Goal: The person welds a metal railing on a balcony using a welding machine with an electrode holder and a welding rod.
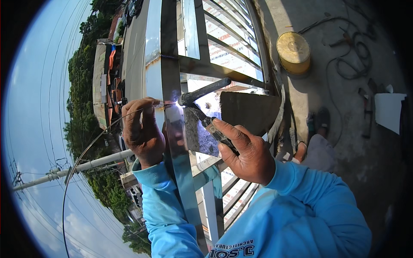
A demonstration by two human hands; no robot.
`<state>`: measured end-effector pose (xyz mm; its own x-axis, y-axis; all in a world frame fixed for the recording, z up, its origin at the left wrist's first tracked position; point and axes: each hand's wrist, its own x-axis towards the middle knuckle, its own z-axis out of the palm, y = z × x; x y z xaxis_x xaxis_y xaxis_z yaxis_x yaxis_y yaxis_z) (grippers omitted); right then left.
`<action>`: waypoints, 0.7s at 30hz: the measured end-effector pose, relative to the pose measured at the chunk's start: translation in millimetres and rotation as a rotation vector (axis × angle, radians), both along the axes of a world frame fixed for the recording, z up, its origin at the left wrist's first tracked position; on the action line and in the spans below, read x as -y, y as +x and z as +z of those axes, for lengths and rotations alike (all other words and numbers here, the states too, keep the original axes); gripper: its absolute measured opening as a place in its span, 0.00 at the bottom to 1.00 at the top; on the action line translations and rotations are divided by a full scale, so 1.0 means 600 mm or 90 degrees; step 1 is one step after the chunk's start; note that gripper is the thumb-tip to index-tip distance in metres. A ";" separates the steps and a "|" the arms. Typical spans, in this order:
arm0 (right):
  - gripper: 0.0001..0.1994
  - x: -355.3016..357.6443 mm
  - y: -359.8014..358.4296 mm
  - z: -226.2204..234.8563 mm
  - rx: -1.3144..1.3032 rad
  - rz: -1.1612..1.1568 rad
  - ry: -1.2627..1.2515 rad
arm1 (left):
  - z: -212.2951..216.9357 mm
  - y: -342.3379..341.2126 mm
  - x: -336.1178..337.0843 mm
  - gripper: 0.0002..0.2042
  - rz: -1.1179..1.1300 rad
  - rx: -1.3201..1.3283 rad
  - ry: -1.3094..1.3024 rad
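Observation:
My right hand point(249, 155) grips a black welding torch point(221, 138), with its long back cap pointing up and to the right. A small bright arc glows at the torch tip, against the side of a shiny square metal tube point(175, 129). Pinched between the fingers of my left hand point(145, 133) is a thin filler rod point(78, 161). One end of it reaches the arc, and the rest curves down to the left. My left wrist lies beside the tube. Brownish heat marks show on the metal just above the arc.
Metal railing bars point(234, 45) run beyond the tube, with white printed panels behind them. A concrete block point(249, 114) stands right of the torch. A yellow bucket point(293, 53), coiled cables point(355, 62) and a white sheet point(389, 112) are on the floor. A street lies left.

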<state>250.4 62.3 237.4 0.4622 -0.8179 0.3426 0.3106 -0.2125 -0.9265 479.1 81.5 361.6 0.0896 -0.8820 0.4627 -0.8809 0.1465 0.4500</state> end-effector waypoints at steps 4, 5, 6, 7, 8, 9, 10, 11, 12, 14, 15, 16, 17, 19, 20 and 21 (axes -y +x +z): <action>0.30 -0.001 0.005 -0.003 0.025 -0.030 0.009 | 0.003 -0.016 0.008 0.24 -0.055 -0.042 -0.019; 0.30 -0.001 0.006 -0.005 0.024 -0.039 0.003 | 0.003 -0.016 0.008 0.24 -0.055 -0.032 -0.016; 0.30 -0.001 0.005 -0.004 0.024 -0.040 0.003 | 0.003 -0.016 0.009 0.24 -0.055 -0.032 -0.016; 0.30 -0.001 0.003 -0.003 0.013 -0.030 0.007 | 0.002 -0.017 0.009 0.24 -0.057 -0.047 -0.017; 0.30 -0.001 0.001 -0.003 0.003 -0.020 0.010 | 0.001 -0.017 0.010 0.24 -0.060 -0.062 -0.018; 0.30 -0.002 0.002 -0.004 0.001 -0.020 0.010 | -0.001 -0.016 0.010 0.24 -0.060 -0.064 -0.018; 0.30 -0.002 0.003 -0.005 0.006 -0.021 0.005 | 0.001 -0.017 0.010 0.24 -0.056 -0.057 -0.016; 0.31 -0.002 0.003 -0.005 0.010 -0.021 0.000 | 0.003 -0.017 0.009 0.24 -0.053 -0.051 -0.014; 0.31 -0.002 0.003 -0.004 0.011 -0.021 0.000 | 0.004 -0.018 0.010 0.24 -0.053 -0.050 -0.014; 0.31 -0.001 0.001 -0.003 -0.007 0.001 0.005 | 0.005 -0.018 0.009 0.23 -0.061 -0.042 -0.012; 0.31 -0.001 0.001 -0.003 -0.007 0.001 0.005 | 0.005 -0.011 0.006 0.23 -0.060 -0.042 -0.012; 0.31 -0.001 0.001 -0.002 -0.012 -0.004 -0.005 | 0.006 -0.003 0.005 0.23 -0.030 -0.016 -0.006; 0.30 -0.001 0.002 -0.002 -0.017 -0.008 -0.014 | 0.006 0.002 0.003 0.23 0.000 0.011 0.001; 0.30 -0.002 0.005 -0.004 0.001 -0.022 -0.007 | 0.004 -0.008 0.007 0.22 -0.034 -0.023 -0.011; 0.30 -0.002 0.007 -0.005 0.019 -0.037 -0.001 | 0.002 -0.014 0.010 0.22 -0.068 -0.057 -0.024; 0.30 -0.001 0.008 -0.006 0.018 -0.036 -0.001 | 0.000 -0.014 0.010 0.22 -0.067 -0.058 -0.024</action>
